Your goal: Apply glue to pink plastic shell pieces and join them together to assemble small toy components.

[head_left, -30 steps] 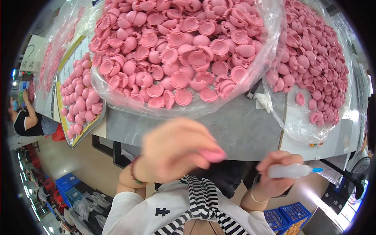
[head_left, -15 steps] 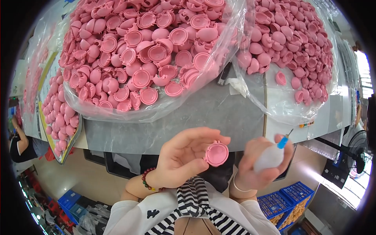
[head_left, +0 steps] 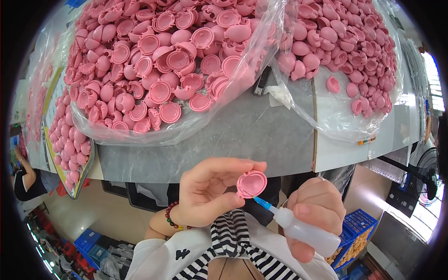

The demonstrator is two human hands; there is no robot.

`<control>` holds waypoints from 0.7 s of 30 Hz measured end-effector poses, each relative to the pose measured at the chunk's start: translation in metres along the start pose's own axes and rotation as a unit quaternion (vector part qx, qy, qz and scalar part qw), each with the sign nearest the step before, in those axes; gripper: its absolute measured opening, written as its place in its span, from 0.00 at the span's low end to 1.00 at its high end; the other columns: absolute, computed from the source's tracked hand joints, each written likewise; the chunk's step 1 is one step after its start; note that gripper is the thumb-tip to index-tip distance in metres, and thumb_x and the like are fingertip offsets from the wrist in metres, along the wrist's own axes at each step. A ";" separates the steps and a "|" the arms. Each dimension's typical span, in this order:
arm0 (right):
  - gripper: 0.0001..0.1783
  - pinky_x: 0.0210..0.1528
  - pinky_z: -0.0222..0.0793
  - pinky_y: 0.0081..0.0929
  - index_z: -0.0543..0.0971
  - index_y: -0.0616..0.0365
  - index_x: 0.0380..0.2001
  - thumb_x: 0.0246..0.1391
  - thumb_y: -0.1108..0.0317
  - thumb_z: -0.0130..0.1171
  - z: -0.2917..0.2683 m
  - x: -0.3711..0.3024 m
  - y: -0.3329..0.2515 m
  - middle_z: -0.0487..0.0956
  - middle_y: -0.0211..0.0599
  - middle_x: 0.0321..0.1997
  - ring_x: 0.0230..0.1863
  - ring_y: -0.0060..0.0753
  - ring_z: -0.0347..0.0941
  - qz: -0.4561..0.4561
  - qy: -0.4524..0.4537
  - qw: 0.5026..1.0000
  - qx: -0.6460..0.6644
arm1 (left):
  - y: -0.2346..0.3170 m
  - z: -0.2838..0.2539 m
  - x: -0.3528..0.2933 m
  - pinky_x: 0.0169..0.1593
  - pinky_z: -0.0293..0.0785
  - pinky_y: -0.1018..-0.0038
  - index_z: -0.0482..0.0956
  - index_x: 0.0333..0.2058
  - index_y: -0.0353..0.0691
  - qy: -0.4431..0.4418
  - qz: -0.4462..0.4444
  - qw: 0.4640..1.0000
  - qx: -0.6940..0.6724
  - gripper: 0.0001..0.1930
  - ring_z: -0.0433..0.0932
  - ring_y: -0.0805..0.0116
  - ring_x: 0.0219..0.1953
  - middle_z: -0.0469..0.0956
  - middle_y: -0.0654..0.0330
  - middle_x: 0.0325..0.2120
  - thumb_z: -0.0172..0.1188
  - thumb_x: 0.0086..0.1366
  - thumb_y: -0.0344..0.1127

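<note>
Fingers point(head_left: 235, 164) of the left hand point(head_left: 200, 189) pinch a round, pink plastic half-shell point(head_left: 253, 182) by the smooth grey surface's point(head_left: 266, 135) near edge; the right hand point(head_left: 319, 207) wraps round a cloudy white plastic bottle point(head_left: 305, 232). A slip could make its blue plastic tip point(head_left: 262, 202) poke the thumb point(head_left: 226, 203).

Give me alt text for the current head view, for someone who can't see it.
A person's left hand holds a small pink half-shell, hollow side showing, and the right hand grips a whitish squeeze bottle whose blue-based needle points at that hollow. Beyond, heaps of similar pink pieces lie on clear plastic on a gray table.
</note>
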State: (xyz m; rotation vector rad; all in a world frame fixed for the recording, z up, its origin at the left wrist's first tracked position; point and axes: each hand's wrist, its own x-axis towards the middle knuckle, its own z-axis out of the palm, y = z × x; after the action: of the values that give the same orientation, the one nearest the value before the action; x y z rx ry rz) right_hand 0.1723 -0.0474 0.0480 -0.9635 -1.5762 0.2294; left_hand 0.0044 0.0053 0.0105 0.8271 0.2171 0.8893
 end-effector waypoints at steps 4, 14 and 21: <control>0.34 0.11 0.53 0.17 0.71 0.69 0.29 0.50 0.40 0.46 -0.001 0.000 0.000 0.65 0.32 0.17 0.15 0.24 0.60 0.006 -0.017 1.000 -0.003 | 0.001 0.001 0.001 0.55 0.62 0.67 0.62 0.48 0.28 0.000 -0.011 1.000 -0.009 0.22 0.65 0.57 0.53 0.66 0.42 0.48 0.52 0.52 0.14; 0.34 0.10 0.52 0.17 0.70 0.70 0.32 0.52 0.41 0.43 0.004 -0.001 0.006 0.65 0.32 0.17 0.14 0.24 0.60 -0.007 0.012 1.000 -0.024 | 0.003 0.001 0.000 0.54 0.63 0.67 0.63 0.47 0.27 0.001 -0.008 1.000 0.016 0.23 0.66 0.58 0.52 0.66 0.42 0.48 0.55 0.51 0.15; 0.35 0.11 0.50 0.18 0.71 0.71 0.32 0.53 0.41 0.41 0.004 -0.001 0.006 0.64 0.31 0.16 0.13 0.24 0.59 -0.018 0.053 0.998 -0.036 | 0.005 0.003 0.001 0.52 0.66 0.67 0.65 0.46 0.26 0.013 0.001 0.999 0.030 0.22 0.70 0.58 0.49 0.66 0.40 0.47 0.56 0.49 0.15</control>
State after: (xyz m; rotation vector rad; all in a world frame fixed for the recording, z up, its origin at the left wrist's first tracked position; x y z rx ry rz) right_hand 0.1709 -0.0429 0.0428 -0.9859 -1.5110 0.0959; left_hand 0.0034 0.0058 0.0164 0.8721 0.2673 0.8984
